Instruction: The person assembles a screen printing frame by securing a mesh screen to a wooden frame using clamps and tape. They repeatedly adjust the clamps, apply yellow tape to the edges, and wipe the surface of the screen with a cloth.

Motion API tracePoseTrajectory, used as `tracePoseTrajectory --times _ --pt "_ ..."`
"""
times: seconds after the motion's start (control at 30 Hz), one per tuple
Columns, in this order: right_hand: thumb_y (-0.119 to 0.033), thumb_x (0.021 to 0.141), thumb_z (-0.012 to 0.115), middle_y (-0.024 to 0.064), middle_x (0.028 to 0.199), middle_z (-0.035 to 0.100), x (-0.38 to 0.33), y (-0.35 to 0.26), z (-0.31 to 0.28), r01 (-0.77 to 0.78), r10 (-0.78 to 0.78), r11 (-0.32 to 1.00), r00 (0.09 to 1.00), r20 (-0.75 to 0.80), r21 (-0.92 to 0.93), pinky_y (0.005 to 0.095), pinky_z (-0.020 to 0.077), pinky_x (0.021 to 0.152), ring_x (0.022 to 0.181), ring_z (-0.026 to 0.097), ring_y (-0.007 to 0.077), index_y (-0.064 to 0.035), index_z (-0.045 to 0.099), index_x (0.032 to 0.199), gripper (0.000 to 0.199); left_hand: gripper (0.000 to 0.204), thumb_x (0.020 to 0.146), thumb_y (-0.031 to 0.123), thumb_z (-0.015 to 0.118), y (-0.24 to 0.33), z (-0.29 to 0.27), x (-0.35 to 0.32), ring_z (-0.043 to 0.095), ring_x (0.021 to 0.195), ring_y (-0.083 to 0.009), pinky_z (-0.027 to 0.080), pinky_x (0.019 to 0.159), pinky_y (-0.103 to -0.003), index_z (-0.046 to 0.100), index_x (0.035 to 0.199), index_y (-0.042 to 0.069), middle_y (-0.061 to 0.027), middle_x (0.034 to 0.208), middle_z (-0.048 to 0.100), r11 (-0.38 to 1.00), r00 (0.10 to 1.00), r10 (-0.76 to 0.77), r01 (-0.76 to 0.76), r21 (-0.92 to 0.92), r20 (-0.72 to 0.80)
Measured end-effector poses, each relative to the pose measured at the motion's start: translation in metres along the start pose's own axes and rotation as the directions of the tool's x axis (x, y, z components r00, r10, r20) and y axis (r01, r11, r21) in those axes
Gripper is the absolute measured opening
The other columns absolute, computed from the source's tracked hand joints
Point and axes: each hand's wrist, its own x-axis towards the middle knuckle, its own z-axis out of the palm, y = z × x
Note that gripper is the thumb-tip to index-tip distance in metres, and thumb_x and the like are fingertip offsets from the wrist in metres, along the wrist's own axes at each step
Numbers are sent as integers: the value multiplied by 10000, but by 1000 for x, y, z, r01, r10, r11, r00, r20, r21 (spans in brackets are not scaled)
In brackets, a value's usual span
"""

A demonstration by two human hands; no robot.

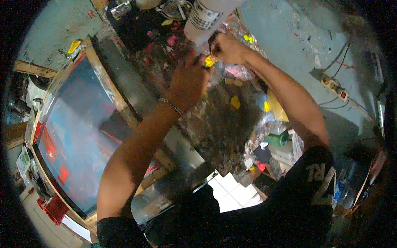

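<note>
My right hand [229, 48] is closed, its fingers curled by the base of a translucent whitish plastic tub [203, 22] with a printed label. What those fingers hold, if anything, is hidden. Opposite it, my left hand [189, 78] reaches in over the paint-stained work surface [223, 128]; its fingers are blurred and lie in shadow just below the tub. Between the two hands shows a small yellow patch [210, 61], close to the left thumb. A bracelet circles my left wrist.
To the left leans a wooden-framed screen [82, 124] with a bluish mesh. A metal rail [136, 89] runs beside the work surface. Crumpled, paint-smeared plastic [240, 72] lies under my right forearm. A power strip [334, 87] with cables is on the right; a green object [278, 139] sits among clutter.
</note>
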Motion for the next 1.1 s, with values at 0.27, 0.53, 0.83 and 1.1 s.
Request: tracePoseTrajectory --times 0.27,0.53,0.83,1.1 --pt "-115 732 708 168 795 677 0 32 10 54 -76 989 984 -159 -141 420 536 742 757 662 302 -39 681 895 182 198 824 236 613 26 -11 16 490 1207 -339 417 999 -495 719 909 92 -154 1218 581 995 1000 0 1 102 -4" --pt "-114 783 699 224 927 661 -144 -37 8 -123 136 990 970 -201 76 448 516 801 884 657 396 -26 671 1016 251 117 795 174 622 63 14 -24 546 1117 -289 445 974 -451 706 832 101 -79 1052 618 999 998 4 -1 -52 69" --pt "-141 695 791 164 1028 678 -172 -24 34 -58 88 981 984 -157 187 432 509 847 956 651 357 -34 682 990 332 166 821 250 689 88 -4 -31 528 1145 -285 445 972 -443 724 905 111 -85 1112 609 986 993 -74 87 -144 96" --pt "-21 729 743 178 875 676 -194 -59 33 -97 213 951 894 -393 294 391 527 736 791 680 338 17 656 933 225 121 813 199 659 86 7 -34 549 1125 -280 461 951 -442 725 863 112 -84 1073 627 989 997 -78 78 -129 3"
